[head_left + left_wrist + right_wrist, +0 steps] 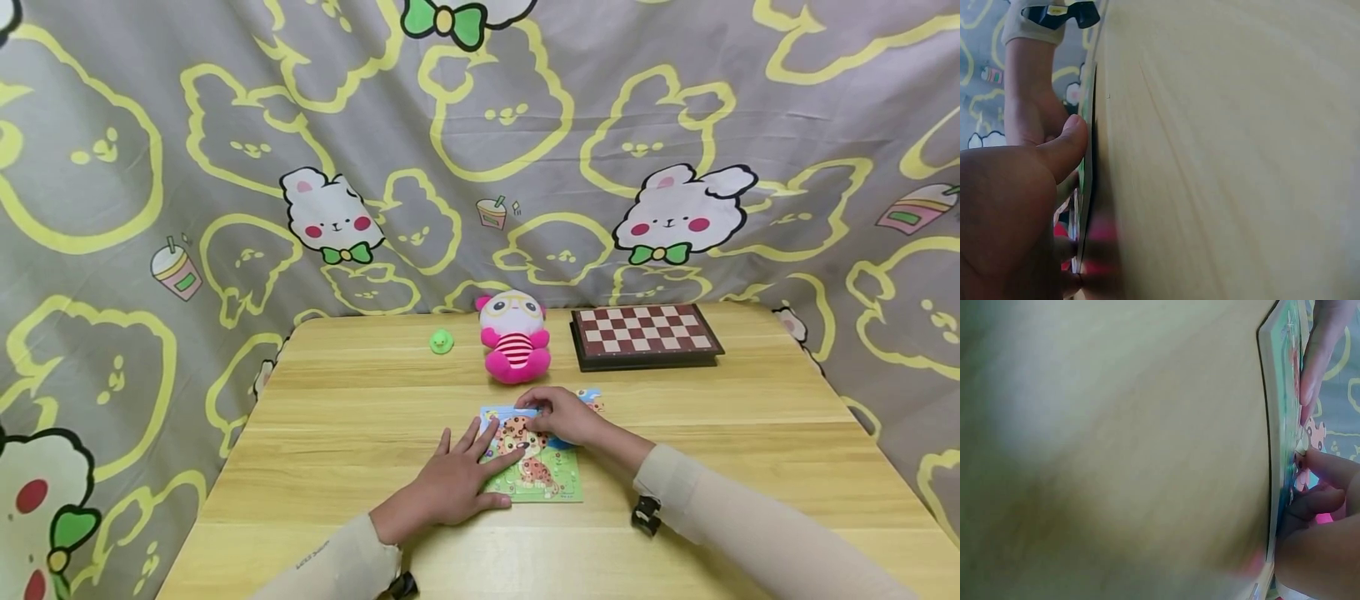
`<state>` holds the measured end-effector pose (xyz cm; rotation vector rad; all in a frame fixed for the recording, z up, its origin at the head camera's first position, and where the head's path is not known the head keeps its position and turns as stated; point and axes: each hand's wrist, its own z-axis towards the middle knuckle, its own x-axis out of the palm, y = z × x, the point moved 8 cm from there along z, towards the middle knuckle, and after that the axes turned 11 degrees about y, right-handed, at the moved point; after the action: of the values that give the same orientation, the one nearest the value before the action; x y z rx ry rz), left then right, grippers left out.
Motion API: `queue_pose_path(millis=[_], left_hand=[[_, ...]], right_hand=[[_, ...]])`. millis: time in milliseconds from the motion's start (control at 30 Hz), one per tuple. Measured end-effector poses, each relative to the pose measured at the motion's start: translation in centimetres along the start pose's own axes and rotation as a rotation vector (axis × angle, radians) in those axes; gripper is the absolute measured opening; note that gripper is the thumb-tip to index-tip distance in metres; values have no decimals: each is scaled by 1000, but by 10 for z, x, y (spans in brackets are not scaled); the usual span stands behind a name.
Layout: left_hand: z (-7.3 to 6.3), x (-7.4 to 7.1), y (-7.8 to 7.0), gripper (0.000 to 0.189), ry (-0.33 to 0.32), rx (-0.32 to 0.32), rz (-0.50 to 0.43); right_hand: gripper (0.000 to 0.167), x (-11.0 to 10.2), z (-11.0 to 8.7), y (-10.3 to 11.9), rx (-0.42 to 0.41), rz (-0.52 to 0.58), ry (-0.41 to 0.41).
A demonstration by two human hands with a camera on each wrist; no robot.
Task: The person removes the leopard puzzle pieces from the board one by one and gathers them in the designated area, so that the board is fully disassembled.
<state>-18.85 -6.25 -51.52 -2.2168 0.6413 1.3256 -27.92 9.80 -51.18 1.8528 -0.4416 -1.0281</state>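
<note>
A jigsaw puzzle [566,482] of a spotted leopard cub on green and blue lies flat on the wooden table. My left hand [453,483] rests with spread fingers on its left side, the thumb at the front edge. Over the puzzle's upper part, my right hand [564,415] has its fingers bent and pinches a small puzzle piece [1301,445] between thumb and fingertips, close over the board. A spotted pink piece [1315,432] shows past the thumb in the right wrist view. Beyond the right hand, loose puzzle pieces [591,395] lie at the back right, partly covered by it.
A pink and white plush toy [516,340] sits behind the puzzle. To its left is a small green duck toy [442,341]; to its right stands a checkered board game box [647,335]. A patterned curtain [420,108] hangs around the table [337,425].
</note>
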Motion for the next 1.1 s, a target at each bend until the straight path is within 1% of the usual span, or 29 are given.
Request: queue_pose_path(millis=[200,333,467,733,1100], left_hand=[[-1,1,0,71,0,-11,23],[-1,2,0,71,-5,-9,27],[-1,2,0,70,-5,-6,22],[1,3,1,70,-2,-11,20],[2,5,2,70,1,-11,16]], right_hand=[[18,-3,-1,2,-24,-7,-10],[16,-4,-1,1,-12,2,-7],[16,-6,-2,-1,9,22,-2],[18,-11,-7,-2,4,46,15],[18,-25,-17,-10,4,54,-3]])
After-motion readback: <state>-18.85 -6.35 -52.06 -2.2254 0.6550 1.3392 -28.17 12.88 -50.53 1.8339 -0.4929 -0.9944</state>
